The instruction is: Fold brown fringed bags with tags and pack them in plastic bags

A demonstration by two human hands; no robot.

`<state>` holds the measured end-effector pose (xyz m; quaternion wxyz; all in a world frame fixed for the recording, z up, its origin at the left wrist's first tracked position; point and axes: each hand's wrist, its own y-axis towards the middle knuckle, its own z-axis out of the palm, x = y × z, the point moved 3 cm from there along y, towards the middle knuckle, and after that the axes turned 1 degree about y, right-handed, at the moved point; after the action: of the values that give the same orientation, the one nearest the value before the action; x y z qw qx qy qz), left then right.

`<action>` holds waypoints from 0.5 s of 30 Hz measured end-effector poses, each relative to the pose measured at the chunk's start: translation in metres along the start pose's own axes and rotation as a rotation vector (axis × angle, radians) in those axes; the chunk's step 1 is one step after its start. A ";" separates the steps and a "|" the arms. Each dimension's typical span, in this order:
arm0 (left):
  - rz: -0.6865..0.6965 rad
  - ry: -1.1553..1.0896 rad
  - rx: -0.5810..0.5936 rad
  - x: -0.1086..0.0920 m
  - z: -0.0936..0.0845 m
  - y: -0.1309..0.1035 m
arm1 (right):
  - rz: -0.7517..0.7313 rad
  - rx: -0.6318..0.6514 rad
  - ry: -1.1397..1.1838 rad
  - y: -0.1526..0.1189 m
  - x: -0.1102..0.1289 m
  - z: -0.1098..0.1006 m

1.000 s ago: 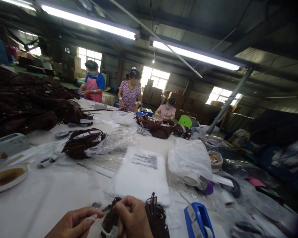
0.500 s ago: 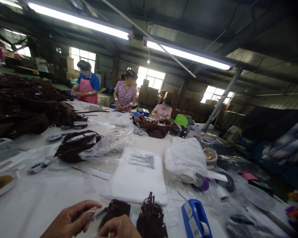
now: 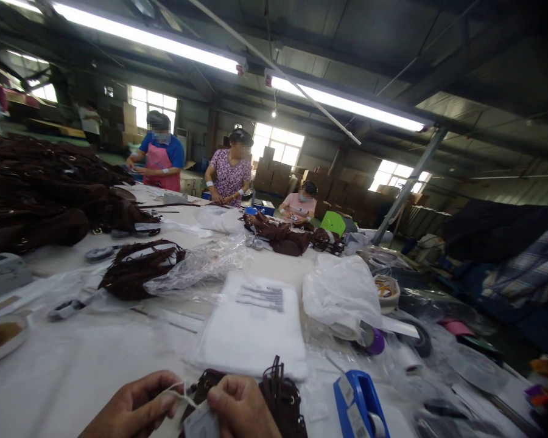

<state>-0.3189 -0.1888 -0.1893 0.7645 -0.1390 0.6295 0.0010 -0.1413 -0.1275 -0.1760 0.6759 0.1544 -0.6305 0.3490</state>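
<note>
Near the bottom edge, my left hand (image 3: 139, 404) pinches a thin white string (image 3: 182, 394) between thumb and fingers. To its right, my right hand (image 3: 243, 404) holds a pale tag (image 3: 201, 421), with the string running to it. Behind the tag, a small dark brown bag (image 3: 207, 380) is partly covered by my right hand. Another dark brown bag (image 3: 283, 392) with thin straps and gold-coloured rings lies just right of that hand.
A blue tape dispenser (image 3: 360, 401) stands at right front. Beyond the hands lies a stack of white printed bags (image 3: 253, 328). Brown bags (image 3: 36, 194) are heaped at left. Three people (image 3: 231, 170) are across the table, another farther back.
My right hand has risen and turned, and the pale tag now shows in it. The string is stretched between both hands. Across the table, the person in the pink apron has shifted arms.
</note>
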 end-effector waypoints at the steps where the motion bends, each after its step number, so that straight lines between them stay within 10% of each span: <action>1: -0.020 -0.036 -0.011 -0.003 -0.001 0.000 | 0.001 0.022 0.005 -0.001 0.003 -0.001; 7: 0.028 -0.186 0.059 -0.035 0.002 0.002 | -0.025 -0.057 -0.008 -0.011 0.020 -0.014; 15: -0.003 -0.021 0.285 -0.027 0.031 0.013 | -0.048 -0.068 -0.009 -0.014 0.028 -0.012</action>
<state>-0.2967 -0.1644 -0.1608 0.7831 -0.0300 0.6149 -0.0882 -0.1241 -0.1218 -0.1473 0.6860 0.1481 -0.6413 0.3101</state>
